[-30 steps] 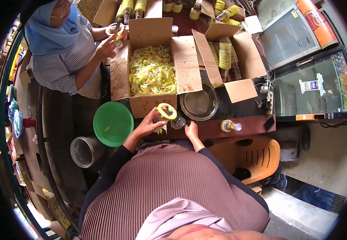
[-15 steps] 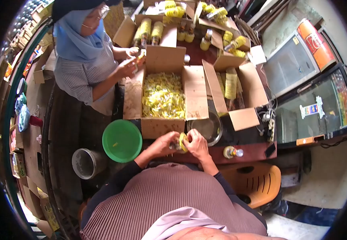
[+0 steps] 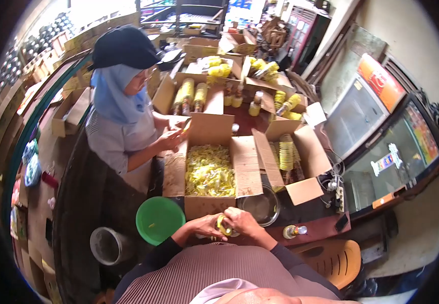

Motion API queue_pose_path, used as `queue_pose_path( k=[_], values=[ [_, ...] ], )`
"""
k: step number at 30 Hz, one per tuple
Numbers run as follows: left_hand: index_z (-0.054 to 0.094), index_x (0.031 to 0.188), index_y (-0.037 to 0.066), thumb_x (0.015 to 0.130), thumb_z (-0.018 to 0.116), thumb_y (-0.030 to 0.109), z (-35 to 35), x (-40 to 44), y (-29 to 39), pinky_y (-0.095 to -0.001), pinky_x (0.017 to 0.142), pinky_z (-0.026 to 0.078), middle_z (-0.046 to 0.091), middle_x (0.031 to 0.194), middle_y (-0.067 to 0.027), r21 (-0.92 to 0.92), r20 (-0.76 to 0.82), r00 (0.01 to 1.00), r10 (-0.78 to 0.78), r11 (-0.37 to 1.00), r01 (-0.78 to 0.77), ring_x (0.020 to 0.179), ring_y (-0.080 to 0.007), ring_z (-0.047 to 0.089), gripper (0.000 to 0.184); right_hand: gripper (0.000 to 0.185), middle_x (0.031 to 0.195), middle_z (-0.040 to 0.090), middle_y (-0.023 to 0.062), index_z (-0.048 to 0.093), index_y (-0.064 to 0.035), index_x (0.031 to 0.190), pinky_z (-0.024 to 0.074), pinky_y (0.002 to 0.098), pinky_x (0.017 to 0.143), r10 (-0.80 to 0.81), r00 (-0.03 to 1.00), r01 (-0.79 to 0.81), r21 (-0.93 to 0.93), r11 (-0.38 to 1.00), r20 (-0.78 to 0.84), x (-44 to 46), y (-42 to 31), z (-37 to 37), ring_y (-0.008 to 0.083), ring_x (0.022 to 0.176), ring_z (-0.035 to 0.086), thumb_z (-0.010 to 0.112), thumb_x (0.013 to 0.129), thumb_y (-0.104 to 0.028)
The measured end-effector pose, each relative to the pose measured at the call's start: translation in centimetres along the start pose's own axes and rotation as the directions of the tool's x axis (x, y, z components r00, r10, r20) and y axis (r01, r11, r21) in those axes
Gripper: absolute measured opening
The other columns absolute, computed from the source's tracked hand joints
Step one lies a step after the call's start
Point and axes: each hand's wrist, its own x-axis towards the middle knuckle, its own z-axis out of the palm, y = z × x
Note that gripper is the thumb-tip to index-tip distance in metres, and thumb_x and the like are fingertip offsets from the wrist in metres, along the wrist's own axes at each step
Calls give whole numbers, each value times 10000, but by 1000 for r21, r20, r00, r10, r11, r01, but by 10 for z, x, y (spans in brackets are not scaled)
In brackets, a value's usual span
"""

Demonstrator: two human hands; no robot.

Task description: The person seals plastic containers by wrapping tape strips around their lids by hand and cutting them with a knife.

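Note:
My left hand (image 3: 205,226) is closed around a small yellow ring-shaped piece (image 3: 224,225), held close in front of my body. From the other side, the fingers of my right hand (image 3: 244,222) pinch it at its upper edge. My fingers hide part of the piece, so whether it is joined to something else is unclear. Just beyond my hands stands an open cardboard box (image 3: 210,206) filled with small yellow wrapped pieces (image 3: 210,172). A round metal bowl (image 3: 267,215) lies beyond my right hand. To the right, a small bottle (image 3: 294,231) rests on the table.
A green basin (image 3: 160,221) and a grey bucket (image 3: 109,247) are at left. Another person (image 3: 123,109) works across the left side, hands raised. More boxes (image 3: 308,162) hold yellow ring stacks (image 3: 286,153). An orange chair (image 3: 338,261) sits at right, near a glass-door cooler (image 3: 391,157).
My view has tilted upward, so the table sits lower in the picture and more background shows. Both hands stay together on the yellow ring, which now faces me more openly.

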Motion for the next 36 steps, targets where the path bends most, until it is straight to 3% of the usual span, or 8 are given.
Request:
queue_pose_path(
  k=[8, 12, 14, 16, 20, 24, 30, 36],
  values=[
    [588, 1067, 7, 661, 838, 321, -7, 2, 10, -320, 808, 493, 671, 986, -99, -112, -6, 997, -80, 990, 79, 909, -159, 625, 571, 260, 804, 597, 137, 552, -57, 834, 497, 436, 654, 74, 997, -74, -95, 993, -5, 7, -13, -13, 339, 781, 620, 536, 885, -311],
    [602, 1009, 13, 652, 828, 251, -10, 1, 22, -300, 755, 494, 666, 912, -63, -140, 22, 998, -56, 988, 59, 828, -115, 596, 485, 322, 803, 623, 131, 608, -76, 856, 490, 433, 674, 124, 983, -135, 78, 988, 132, 0, 0, -10, 340, 808, 620, 496, 911, -372],
    [592, 1011, 22, 638, 831, 230, -11, 0, 31, -296, 747, 489, 656, 914, -51, -169, 19, 1000, -25, 985, 28, 820, -106, 579, 489, 299, 799, 636, 124, 638, -46, 919, 485, 350, 656, 114, 981, -155, 286, 946, 154, -1, 3, -18, 284, 747, 632, 511, 935, -316],
    [578, 1007, 24, 632, 825, 207, -12, -1, 49, -296, 735, 487, 640, 888, -40, -231, 5, 999, -34, 972, 34, 801, -104, 566, 484, 288, 746, 613, 73, 621, 9, 892, 457, 282, 669, 140, 956, -262, 539, 800, 258, -1, 6, -29, 133, 712, 576, 525, 956, -255],
    [551, 1021, -2, 569, 811, 209, -10, 4, 58, -311, 730, 499, 638, 871, -63, -114, -142, 989, 51, 991, -68, 776, -133, 588, 562, 256, 810, 557, -25, 598, -8, 888, 424, 222, 666, 131, 954, -299, 867, 399, 269, -5, 3, -40, 52, 761, 491, 536, 964, -245],
    [548, 1030, -4, 581, 795, 202, -8, 6, 67, -316, 755, 494, 638, 888, -74, -115, -225, 969, 102, 985, -130, 788, -143, 589, 553, 240, 783, 524, -49, 580, -46, 842, 390, 192, 638, 152, 945, -303, 950, 77, 289, -5, 3, -36, 23, 740, 450, 544, 961, -251],
    [556, 942, 37, 568, 825, 189, -1, 7, 62, -332, 699, 492, 600, 843, -99, 123, -386, 893, 230, 973, -198, 748, -247, 611, 485, 234, 737, 523, -63, 568, -77, 783, 388, 189, 614, 259, 952, -145, 986, -85, 162, 9, -9, -28, 9, 683, 450, 544, 956, -233],
    [555, 978, 40, 574, 827, 193, 8, 6, 52, -355, 696, 501, 588, 882, -97, 285, -473, 849, 235, 953, -105, 774, -272, 627, 511, 213, 715, 526, -60, 575, -67, 798, 398, 197, 589, 299, 937, -137, 977, -166, 182, 14, -8, -21, 11, 669, 459, 534, 955, -205]
  ],
)
